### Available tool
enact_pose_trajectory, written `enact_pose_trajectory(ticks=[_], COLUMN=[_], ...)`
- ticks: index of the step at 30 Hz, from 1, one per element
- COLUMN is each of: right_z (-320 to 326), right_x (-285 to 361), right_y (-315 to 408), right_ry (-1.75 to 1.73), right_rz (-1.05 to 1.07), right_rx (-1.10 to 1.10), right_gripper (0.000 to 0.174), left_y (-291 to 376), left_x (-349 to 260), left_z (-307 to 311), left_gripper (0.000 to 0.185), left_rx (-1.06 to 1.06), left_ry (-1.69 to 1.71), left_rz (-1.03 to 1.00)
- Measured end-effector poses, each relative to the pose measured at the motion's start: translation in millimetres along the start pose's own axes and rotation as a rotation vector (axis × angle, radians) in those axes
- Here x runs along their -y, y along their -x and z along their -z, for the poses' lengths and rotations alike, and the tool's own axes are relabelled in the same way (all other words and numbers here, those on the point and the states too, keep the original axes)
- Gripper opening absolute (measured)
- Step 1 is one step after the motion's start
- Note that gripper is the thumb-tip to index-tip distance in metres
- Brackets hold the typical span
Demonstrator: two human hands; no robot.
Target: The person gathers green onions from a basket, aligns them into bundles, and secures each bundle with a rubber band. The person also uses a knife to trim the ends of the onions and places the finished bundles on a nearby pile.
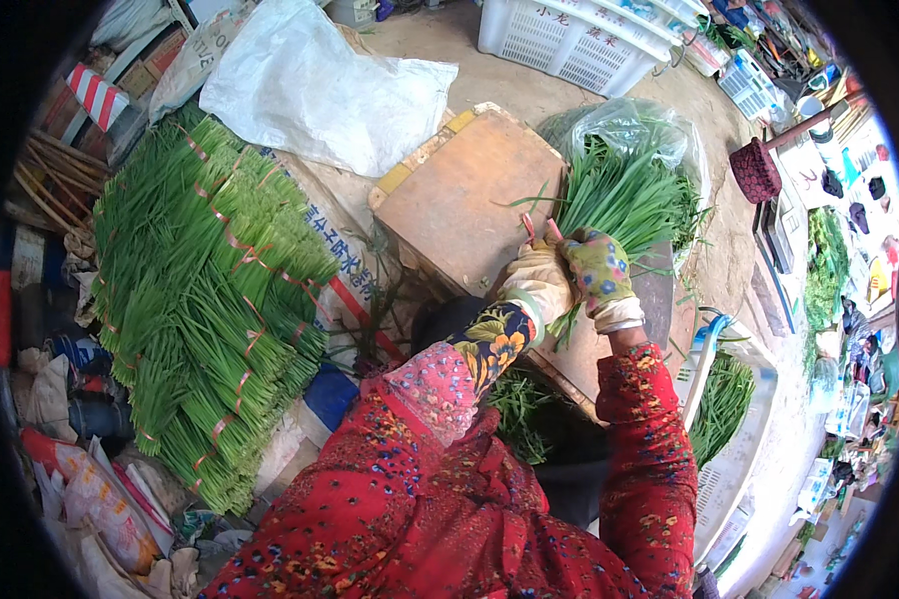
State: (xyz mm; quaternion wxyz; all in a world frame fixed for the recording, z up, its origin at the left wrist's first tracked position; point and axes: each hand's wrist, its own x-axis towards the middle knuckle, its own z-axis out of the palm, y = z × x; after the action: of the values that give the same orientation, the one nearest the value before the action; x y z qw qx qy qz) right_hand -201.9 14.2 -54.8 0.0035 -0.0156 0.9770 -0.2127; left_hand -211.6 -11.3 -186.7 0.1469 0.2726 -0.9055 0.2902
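My left hand [537, 278], in a cream glove, is closed above the worktop, and short ends of pink ribbon [528, 224] stick up by its fingers. Pressed against it is my right hand [598, 271] in a green flowered glove, fingers curled; what they enclose is hidden. Long green leaves, which look like garlic chives [614, 195], fan out just beyond my right hand, partly under a clear plastic bag [629, 123]. A few leaves [565, 326] poke out below my hands. The brown board [472, 195] lies in front and to the left of them.
Many ribbon-tied bundles of chives [217, 299] are stacked at left. A white woven sack [322, 90] lies behind. White plastic crates [569, 45] stand at the back; another crate [749, 427] with greens is at right. Near it is a dark red patterned padded object [755, 171].
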Motion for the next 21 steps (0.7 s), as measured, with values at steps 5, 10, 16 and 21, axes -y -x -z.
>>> enact_pose_trajectory(ticks=[5, 10, 16, 21], right_z=[-7, -4, -6, -12], right_x=[15, 28, 25, 18], right_y=[-3, 1, 6, 6], right_ry=[0.154, 0.431, 0.368, 0.209], right_rz=[-0.125, -0.025, 0.017, -0.013], right_rx=[-0.024, 0.005, -0.044, -0.129], right_gripper=[0.028, 0.012, 0.019, 0.029], left_y=[-14, -75, -108, -84], left_x=[19, 93, 134, 100], left_z=[-38, -17, -20, -49], left_gripper=[0.045, 0.069, 0.056, 0.019], left_rx=[0.296, 0.952, 1.04, 0.626], left_ry=[0.625, 1.33, 1.452, 1.486], left_rz=[-0.768, -0.845, -1.111, -0.66])
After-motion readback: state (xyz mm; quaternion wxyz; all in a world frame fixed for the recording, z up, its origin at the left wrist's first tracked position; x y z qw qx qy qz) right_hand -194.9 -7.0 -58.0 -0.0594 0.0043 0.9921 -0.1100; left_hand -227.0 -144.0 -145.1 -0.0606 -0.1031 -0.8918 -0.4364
